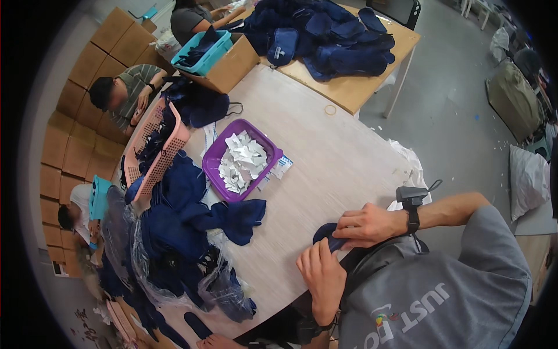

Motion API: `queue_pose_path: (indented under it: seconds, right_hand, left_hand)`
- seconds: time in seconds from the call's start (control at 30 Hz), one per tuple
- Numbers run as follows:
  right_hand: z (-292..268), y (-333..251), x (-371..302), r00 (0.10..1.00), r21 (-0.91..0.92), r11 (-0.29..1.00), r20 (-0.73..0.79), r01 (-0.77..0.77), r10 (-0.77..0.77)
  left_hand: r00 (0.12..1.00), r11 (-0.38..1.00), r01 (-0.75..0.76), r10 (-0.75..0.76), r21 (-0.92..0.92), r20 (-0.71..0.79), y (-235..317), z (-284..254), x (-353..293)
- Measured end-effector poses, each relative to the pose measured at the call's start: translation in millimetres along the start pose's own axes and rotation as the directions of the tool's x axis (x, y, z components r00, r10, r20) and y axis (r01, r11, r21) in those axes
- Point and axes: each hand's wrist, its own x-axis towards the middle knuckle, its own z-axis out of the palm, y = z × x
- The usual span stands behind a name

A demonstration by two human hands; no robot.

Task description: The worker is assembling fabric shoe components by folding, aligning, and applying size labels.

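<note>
While both hands are working close together at the table's near edge, the bare left hand (322, 276) and the bare right hand (367, 225) are pinching a dark navy, round-ended fabric piece (325, 231) between curled, nearly closed fingers, presumably so that it is not slipping. Between them, its rounded end is pointing toward the upper left; its long axis seems to be running toward the lower right, though knuckles are covering the rest. Well apart on the pale wood-grain tabletop (325, 157), a purple plastic basket (213, 168) is holding loose white paper slips (241, 160), probably within reach on purpose.
</note>
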Motion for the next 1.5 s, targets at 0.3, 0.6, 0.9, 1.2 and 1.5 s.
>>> queue_pose_path:
  seconds: [0.3, 0.6, 0.9, 1.2, 1.5]
  right_hand:
    - [-5, 12, 28, 0.965, 0.243, 0.936, 0.128, -0.256, 0.23]
    - [-3, 25, 43, 0.863, 0.228, 0.846, 0.292, -0.482, 0.412]
    - [-8, 32, 62, 0.867, 0.134, 0.858, 0.121, -0.496, 0.483]
    - [17, 84, 147, 0.966, -0.411, 0.877, -0.173, -0.249, 0.193]
    - [24, 127, 189, 0.989, -0.53, 0.836, -0.048, -0.142, 0.138]
  left_hand:
    - [0.897, 0.754, 0.438, -0.401, -0.489, 0.186, -22, -7, 9]
    - [0.986, 0.993, -0.102, 0.094, -0.053, -0.139, -29, 0, 10]
    - [0.979, 0.996, -0.083, 0.077, -0.024, -0.188, -31, 24, 21]
    - [0.945, 0.938, 0.172, -0.243, -0.299, -0.218, -26, 18, 22]
    - [0.893, 0.867, 0.277, -0.391, -0.415, -0.222, -39, 12, -4]
